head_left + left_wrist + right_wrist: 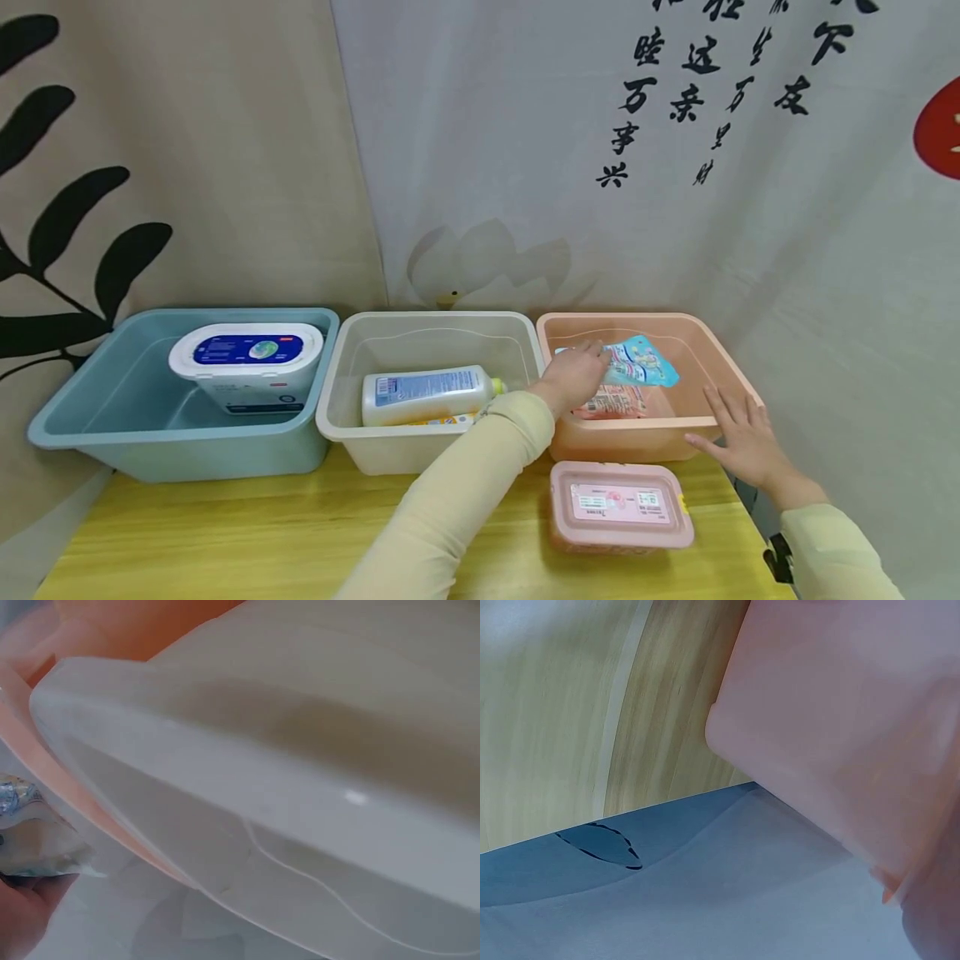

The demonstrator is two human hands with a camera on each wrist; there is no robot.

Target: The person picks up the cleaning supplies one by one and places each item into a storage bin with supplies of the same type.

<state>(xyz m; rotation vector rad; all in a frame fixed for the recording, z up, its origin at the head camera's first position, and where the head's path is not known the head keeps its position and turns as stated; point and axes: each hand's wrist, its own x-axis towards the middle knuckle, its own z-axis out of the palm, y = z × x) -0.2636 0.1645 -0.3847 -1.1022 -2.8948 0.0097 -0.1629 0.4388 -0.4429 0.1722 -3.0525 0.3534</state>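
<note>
My left hand (576,377) reaches over the front left of the orange bin (708,425) and grips the left part of a light blue plastic packet (643,362). In the left wrist view, the packet (41,847) shows just above the thumb side of that hand (22,915). Beneath it in the bin lies a pink-red packet (611,403), partly covered. At the bin's right end my right hand (750,442) has its fingers spread beside the rim, holding nothing. Only a dark corner of this hand (934,922) appears in the right wrist view.
A pink lidded box (622,504) stands on the wooden table (247,533) before the orange bin. The cream bin (442,333) in the middle holds a white bottle (423,396). At left, the blue bin (135,375) contains a white wipes tub (251,371). A curtain (487,167) hangs behind.
</note>
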